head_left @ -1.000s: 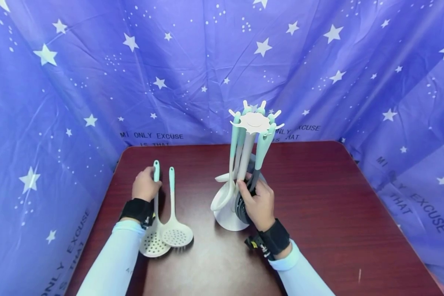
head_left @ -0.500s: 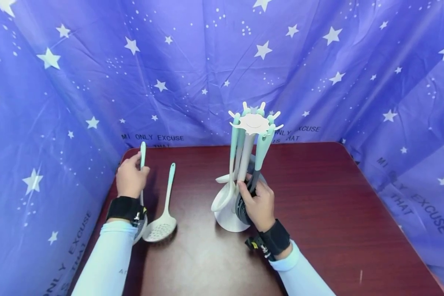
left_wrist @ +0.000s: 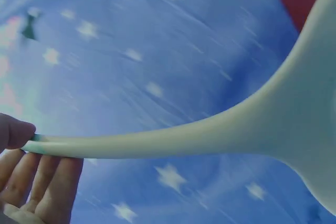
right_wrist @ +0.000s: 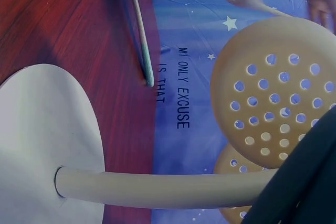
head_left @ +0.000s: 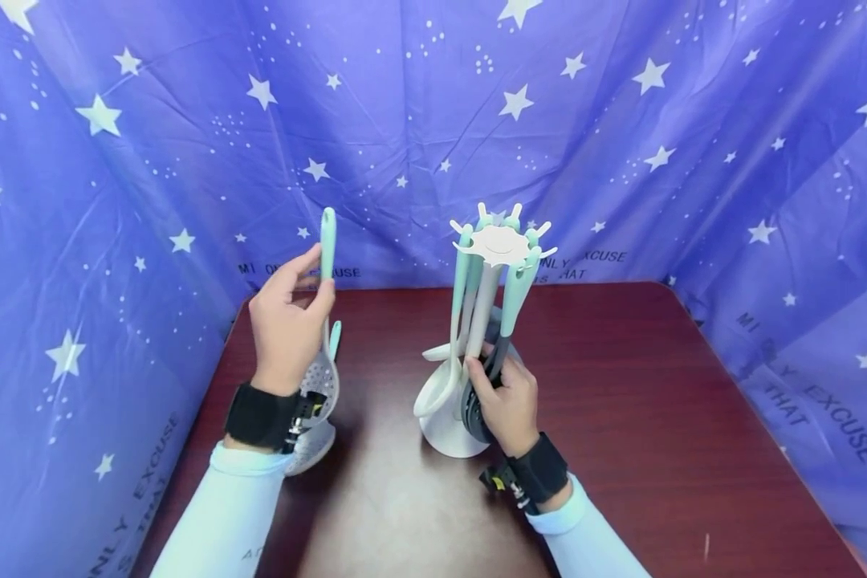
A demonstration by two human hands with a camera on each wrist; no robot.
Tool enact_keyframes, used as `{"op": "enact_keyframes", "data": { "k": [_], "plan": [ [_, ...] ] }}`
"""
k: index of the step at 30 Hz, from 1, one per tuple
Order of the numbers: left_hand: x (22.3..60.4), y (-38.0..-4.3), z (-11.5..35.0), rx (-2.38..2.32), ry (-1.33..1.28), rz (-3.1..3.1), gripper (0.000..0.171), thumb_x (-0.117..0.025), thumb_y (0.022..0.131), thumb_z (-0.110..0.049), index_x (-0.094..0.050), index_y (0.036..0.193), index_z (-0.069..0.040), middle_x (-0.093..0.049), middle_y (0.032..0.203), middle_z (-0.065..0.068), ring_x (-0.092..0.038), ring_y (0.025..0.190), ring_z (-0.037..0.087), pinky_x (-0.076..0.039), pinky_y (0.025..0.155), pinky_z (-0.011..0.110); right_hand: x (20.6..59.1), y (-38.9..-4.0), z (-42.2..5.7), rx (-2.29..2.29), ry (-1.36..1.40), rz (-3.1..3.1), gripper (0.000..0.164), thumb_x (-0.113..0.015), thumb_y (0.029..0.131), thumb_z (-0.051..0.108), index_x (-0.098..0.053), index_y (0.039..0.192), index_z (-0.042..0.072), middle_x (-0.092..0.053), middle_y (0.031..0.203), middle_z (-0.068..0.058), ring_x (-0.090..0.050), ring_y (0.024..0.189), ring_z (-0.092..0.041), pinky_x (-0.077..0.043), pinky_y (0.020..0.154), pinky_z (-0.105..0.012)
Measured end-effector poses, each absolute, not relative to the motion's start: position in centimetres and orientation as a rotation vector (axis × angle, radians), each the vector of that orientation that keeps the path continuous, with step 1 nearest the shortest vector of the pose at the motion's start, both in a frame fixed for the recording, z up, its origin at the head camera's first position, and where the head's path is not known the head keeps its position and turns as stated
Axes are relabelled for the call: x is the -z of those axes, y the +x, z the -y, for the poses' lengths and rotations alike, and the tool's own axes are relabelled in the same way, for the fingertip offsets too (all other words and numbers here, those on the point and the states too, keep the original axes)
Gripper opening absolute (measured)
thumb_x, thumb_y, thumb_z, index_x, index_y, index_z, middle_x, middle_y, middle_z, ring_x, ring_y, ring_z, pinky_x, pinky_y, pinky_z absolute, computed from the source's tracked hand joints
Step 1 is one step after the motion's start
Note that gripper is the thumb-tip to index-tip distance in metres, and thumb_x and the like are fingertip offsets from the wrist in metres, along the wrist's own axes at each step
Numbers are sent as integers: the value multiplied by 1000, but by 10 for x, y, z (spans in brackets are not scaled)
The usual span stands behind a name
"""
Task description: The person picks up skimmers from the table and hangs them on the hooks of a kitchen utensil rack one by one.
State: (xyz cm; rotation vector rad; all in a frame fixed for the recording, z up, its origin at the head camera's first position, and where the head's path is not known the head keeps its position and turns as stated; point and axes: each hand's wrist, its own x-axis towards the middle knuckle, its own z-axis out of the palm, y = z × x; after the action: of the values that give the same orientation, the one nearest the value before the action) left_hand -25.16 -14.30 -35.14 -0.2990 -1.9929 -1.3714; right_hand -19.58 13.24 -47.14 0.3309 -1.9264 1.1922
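My left hand (head_left: 289, 321) pinches the mint handle of a pale skimmer (head_left: 323, 381) with a perforated head and holds it upright above the table. The left wrist view shows the thumb and fingers on the skimmer's handle (left_wrist: 147, 142). A second skimmer (head_left: 311, 449) lies behind the left wrist, partly hidden, only its handle tip and head showing. My right hand (head_left: 509, 401) grips the pole of a white utensil stand (head_left: 501, 243) low down, beside dark utensils. Several mint-handled utensils hang from it, including a pale ladle (head_left: 437, 389).
The stand's round base (head_left: 453, 437) rests on the dark red tabletop (head_left: 643, 417). Behind and beside the table hangs a blue star-printed curtain (head_left: 405, 120). Pale round perforated heads (right_wrist: 278, 87) hang close to the pole in the right wrist view.
My left hand has lifted one skimmer off the table, first leftward, then up and right. The other skimmer has shifted left on the table. My right hand stays on the stand.
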Motion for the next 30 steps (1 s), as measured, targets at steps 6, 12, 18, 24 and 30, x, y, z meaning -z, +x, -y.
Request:
{"op": "enact_keyframes", "data": {
  "k": [6, 12, 18, 24, 30],
  "plan": [
    [326, -212, 104, 1562, -551, 1843, 37, -78, 89, 2, -75, 125, -7, -78, 99, 12, -74, 76, 11, -60, 67, 24, 471, -195, -132, -1200, 341, 1911, 21, -78, 88, 0, -78, 108, 4, -75, 91, -12, -63, 71, -18, -45, 64, -21],
    [319, -192, 83, 1609, -743, 1805, 39, -78, 86, 8, -74, 124, -1, -77, 113, 11, -74, 89, 17, -62, 73, 29, 469, -195, -131, -1204, 341, 1913, 20, -78, 89, 2, -78, 108, 5, -75, 89, -11, -60, 67, -16, -43, 61, -22],
    [318, -187, 74, 1558, -789, 1839, 39, -78, 87, 6, -74, 125, -3, -76, 119, 7, -73, 95, 16, -62, 78, 29, 470, -196, -132, -1192, 347, 1898, 21, -78, 89, 1, -77, 109, 5, -75, 90, -11, -61, 68, -16, -44, 61, -23],
    [320, -189, 69, 1489, -825, 1843, 37, -77, 88, 5, -75, 124, -4, -76, 118, 6, -72, 92, 17, -61, 77, 28, 472, -197, -132, -1202, 361, 1900, 22, -78, 89, 1, -77, 111, 6, -74, 90, -11, -57, 64, -15, -41, 58, -23],
    [320, -191, 65, 1456, -833, 1851, 36, -76, 89, 3, -75, 125, -5, -76, 118, 5, -72, 88, 15, -60, 73, 25, 471, -197, -132, -1210, 381, 1883, 23, -79, 88, 1, -77, 111, 7, -75, 93, -10, -62, 69, -17, -44, 60, -23]
  ]
}}
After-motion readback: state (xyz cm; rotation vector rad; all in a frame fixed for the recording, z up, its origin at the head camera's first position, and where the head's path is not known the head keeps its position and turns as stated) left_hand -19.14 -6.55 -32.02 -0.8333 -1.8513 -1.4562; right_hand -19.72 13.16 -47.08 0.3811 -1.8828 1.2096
